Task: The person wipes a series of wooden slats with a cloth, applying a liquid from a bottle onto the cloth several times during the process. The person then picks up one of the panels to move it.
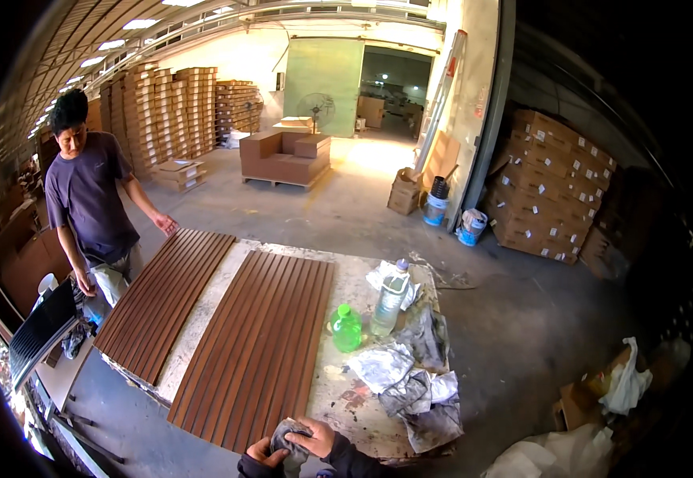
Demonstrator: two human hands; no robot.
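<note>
A crumpled grey rag (291, 457) is gripped between my two hands at the table's near edge. My left hand (261, 452) has its fingers closed on the rag's left side. From the right, my right hand (319, 437) pinches the same rag, thumb across it. Just beyond them lies a brown slatted wood panel (255, 342), its near end close to my hands. A second slatted panel (167, 299) rests to its left, parts of both reaching the edges of the white, stained table (338, 414).
A green bottle (346, 329) and a taller clear bottle (390, 303) stand right of the panels, by crumpled cloths (406, 378). A co-worker (95, 191) stands far left, one hand near the left panel's corner. Buckets (435, 209) and stacked cartons (549, 187) are beyond.
</note>
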